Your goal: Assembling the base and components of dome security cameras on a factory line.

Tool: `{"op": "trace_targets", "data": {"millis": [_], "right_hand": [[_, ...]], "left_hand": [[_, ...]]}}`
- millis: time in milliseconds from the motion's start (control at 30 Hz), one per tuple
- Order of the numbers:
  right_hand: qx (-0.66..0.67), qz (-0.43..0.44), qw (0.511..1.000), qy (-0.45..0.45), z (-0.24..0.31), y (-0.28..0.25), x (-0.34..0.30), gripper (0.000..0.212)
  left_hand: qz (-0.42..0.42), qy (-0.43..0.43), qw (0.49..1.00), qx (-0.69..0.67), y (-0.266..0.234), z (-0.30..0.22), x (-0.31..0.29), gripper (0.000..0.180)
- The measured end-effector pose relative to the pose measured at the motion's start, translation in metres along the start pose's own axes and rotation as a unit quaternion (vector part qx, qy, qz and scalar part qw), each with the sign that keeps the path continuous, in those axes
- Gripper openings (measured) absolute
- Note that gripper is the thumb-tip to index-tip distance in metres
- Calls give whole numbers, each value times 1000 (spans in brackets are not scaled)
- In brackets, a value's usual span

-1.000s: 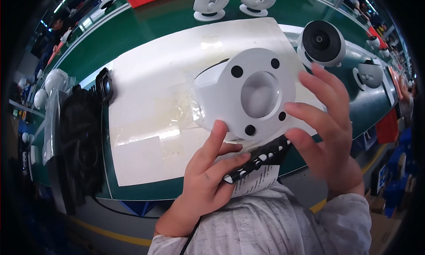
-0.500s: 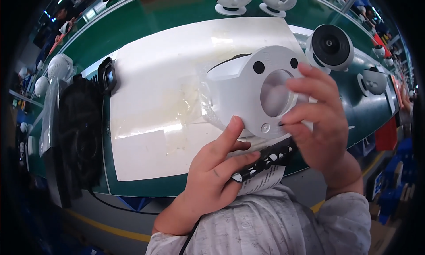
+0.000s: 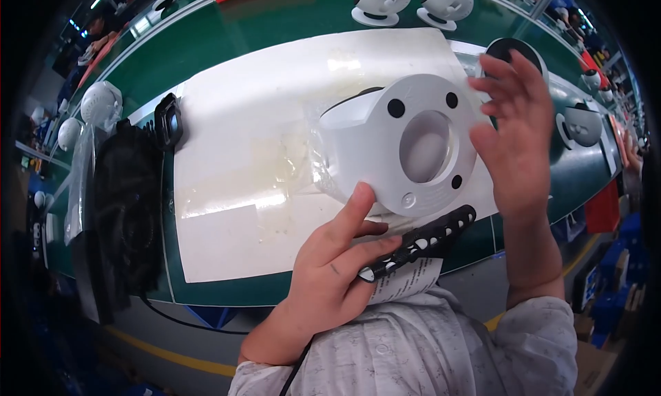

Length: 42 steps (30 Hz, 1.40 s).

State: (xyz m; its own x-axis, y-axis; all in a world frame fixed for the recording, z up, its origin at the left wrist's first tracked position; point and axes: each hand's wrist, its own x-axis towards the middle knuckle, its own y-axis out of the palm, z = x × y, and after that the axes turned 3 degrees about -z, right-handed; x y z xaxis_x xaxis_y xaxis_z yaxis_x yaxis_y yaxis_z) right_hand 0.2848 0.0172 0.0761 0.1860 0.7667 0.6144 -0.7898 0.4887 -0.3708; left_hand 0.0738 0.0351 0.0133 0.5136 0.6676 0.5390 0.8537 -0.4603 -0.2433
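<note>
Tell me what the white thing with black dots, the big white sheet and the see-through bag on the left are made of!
The white thing looks like hard plastic: smooth, softly shiny. Its black dots look dull, maybe rubber or foam. The big white sheet could be card or plastic; bright glare shows it's glossy. The bag seems thin plastic film, wrinkled and glinting.

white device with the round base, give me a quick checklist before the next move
1. Base of the white device facing up to view: ok, opening and pads show.
2. All four round spots covered: not ok, three black pads are on and the lower-left spot is bare.
3. Device steadied: ok, the left hand appears to touch its lower-left edge.
4. Black strip at hand: ok, held by the left hand.
5. Right hand off the pads: ok, raised to the right.
6. Right hand empty: cannot tell, blurred.
</note>
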Motion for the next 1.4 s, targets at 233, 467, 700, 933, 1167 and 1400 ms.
{"op": "trace_targets", "data": {"millis": [233, 467, 700, 933, 1167, 1400], "right_hand": [[302, -1, 940, 156, 11, -6, -3, 63], [75, -234, 964, 99, 12, -110, -66, 65], [-681, -102, 725, -7, -120, -186, -65, 32], [-627, -16, 738, 249, -145, -183, -61, 41], [-499, -43, 827, 256, -119, -166, -72, 46], [-296, -194, 933, 67, -109, -185, -87, 32]], "left_hand": [[26, 51, 998, -5, -4, 4, -3, 33], [52, 49, 995, -63, -11, -2, -18, 28], [54, -17, 997, -52, -4, -18, -19, 19], [-50, -117, 991, -49, 4, -20, -28, 20], [-31, -117, 992, -37, 1, -13, -28, 18], [41, -115, 993, 5, -12, -22, -21, 16]]}}
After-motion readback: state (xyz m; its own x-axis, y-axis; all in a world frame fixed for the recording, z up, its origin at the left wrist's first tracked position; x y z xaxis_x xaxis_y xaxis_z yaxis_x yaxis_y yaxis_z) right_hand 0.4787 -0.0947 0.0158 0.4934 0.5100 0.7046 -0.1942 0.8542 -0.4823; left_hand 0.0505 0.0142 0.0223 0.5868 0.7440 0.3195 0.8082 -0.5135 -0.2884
